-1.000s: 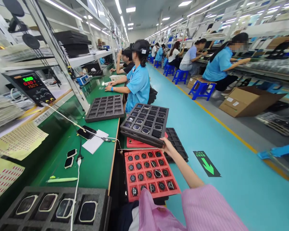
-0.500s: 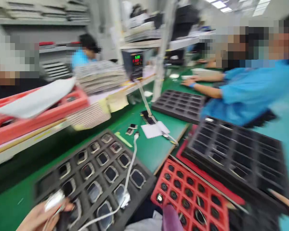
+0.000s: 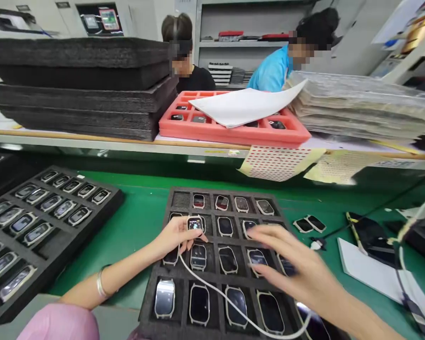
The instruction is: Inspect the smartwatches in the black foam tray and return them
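Observation:
A black foam tray [image 3: 177,198] holding several smartwatch bodies lies on the green bench in front of me. My left hand [image 3: 175,236] is pinched on one watch body [image 3: 194,224] with a lit screen, held just above the tray's second row. A white cable [image 3: 233,309] runs from that watch across the tray toward the lower right. My right hand [image 3: 290,264] hovers over the tray's right side, fingers stretched out and spread, slightly blurred, holding nothing.
A second black tray of watches [image 3: 53,208] sits at left. Behind, a shelf carries stacked black foam [image 3: 78,89], a red tray [image 3: 233,132] with a white sheet, and stacked plastic sheets [image 3: 357,108]. Two people sit beyond. A phone [image 3: 371,236], paper and two loose watch backs [image 3: 310,224] lie right.
The view swung left from the aisle to the bench. My right hand left the black tray it carried and now hovers open; my left hand holds a cabled watch over the tray.

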Action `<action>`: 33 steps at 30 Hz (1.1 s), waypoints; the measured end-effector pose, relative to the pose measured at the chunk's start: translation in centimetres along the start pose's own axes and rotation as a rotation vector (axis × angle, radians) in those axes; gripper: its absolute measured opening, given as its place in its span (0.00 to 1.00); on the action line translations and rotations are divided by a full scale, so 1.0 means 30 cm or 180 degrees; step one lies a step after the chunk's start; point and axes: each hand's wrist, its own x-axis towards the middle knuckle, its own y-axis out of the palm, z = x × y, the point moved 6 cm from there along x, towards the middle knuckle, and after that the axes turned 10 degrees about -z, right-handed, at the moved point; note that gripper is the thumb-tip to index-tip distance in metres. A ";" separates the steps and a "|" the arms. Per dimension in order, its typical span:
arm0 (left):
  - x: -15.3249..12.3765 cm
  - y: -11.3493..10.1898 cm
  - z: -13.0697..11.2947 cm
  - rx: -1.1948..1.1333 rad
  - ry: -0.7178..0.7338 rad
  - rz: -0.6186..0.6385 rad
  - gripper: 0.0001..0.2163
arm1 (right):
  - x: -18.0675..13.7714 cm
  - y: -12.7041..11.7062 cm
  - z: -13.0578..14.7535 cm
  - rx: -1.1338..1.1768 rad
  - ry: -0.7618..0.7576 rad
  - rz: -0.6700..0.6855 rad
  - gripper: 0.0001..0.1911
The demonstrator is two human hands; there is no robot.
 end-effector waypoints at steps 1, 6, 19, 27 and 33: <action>-0.001 -0.012 0.005 -0.0024 0.0020 -0.0035 0.15 | 0.055 0.050 0.042 -0.0070 -0.0211 0.0207 0.30; 0.007 -0.104 0.023 0.0057 0.0122 -0.0353 0.15 | 0.299 0.309 0.169 -0.0537 -0.1060 0.0870 0.27; 0.007 -0.142 0.036 -0.0030 0.0416 -0.0280 0.13 | 0.544 0.456 -0.029 -0.0377 -0.0738 0.0683 0.19; 0.006 -0.128 0.034 -0.0376 0.0045 -0.0088 0.16 | 0.485 0.360 -0.058 -0.0945 -0.0848 0.1010 0.16; 0.032 -0.059 0.018 -0.1021 -0.0401 0.0174 0.19 | 0.475 0.380 -0.065 -0.1201 -0.1072 0.1168 0.11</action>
